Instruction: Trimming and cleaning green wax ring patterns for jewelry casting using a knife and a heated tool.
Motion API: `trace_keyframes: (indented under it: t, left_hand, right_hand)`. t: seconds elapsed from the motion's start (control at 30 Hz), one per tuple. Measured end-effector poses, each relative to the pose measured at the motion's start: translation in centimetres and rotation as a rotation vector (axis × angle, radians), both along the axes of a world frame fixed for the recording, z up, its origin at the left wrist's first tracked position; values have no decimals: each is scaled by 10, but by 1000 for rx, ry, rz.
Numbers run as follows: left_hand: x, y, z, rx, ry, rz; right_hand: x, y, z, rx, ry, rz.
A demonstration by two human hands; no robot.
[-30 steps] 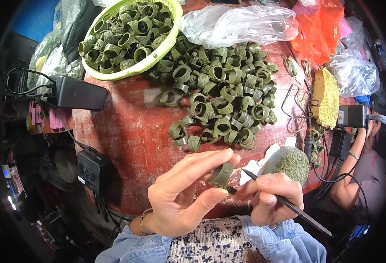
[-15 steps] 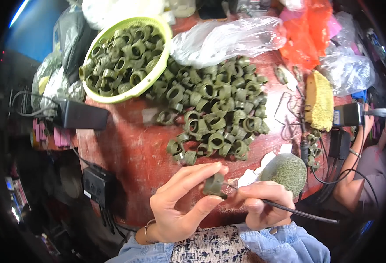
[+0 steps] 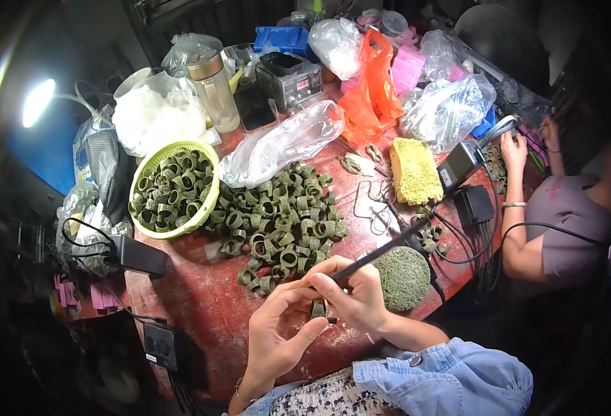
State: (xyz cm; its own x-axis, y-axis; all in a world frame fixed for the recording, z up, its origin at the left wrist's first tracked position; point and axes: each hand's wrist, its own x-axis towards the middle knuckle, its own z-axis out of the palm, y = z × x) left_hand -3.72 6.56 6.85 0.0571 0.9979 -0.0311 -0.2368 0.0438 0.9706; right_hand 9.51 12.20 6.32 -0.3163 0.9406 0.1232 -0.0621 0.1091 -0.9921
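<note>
A dark green ring (image 3: 318, 309) sits between the thumb and fingers of my left hand (image 3: 274, 336), low over the front of the table. My right hand (image 3: 361, 301) pinches a thin black rod-like tool (image 3: 392, 243), which slants up to the right. Its lower end is hidden behind my fingers, close to the ring. Just beyond my hands lies a heap of similar green rings (image 3: 288, 232). More rings fill a yellow-green basket (image 3: 215, 197) at the far left. Beside my right hand rests a round, rough-textured green pad (image 3: 404, 279).
A yellow sponge (image 3: 415, 172), bent wires (image 3: 373, 208) and black power adapters (image 3: 473, 205) lie to the right. Plastic bags (image 3: 284, 142) and a bottle (image 3: 214, 90) crowd the back. Another person's arm (image 3: 517, 208) is at the right edge.
The view has shifted, showing more of the table's back. My right hand has come up against my left, and the rod has swung from slanting down right to up right. The ring stays in my left hand.
</note>
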Motion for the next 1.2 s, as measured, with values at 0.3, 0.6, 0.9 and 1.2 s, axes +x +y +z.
trace_keyframes:
  t: [0.3,0.6,0.9,1.2]
  left_hand:
    - [5,-6,4,152,291,35]
    - [10,-12,5,177,305,42]
    - [19,-21,-10,299,385,25]
    - [25,-25,-15,385,282,47]
  right_hand:
    - [78,24,12,64,-61,-405]
    - [126,49,-58,636,-976,-539]
    - [128,54,-52,335,-1099,-429]
    - [136,18,-36,192,-279,-594]
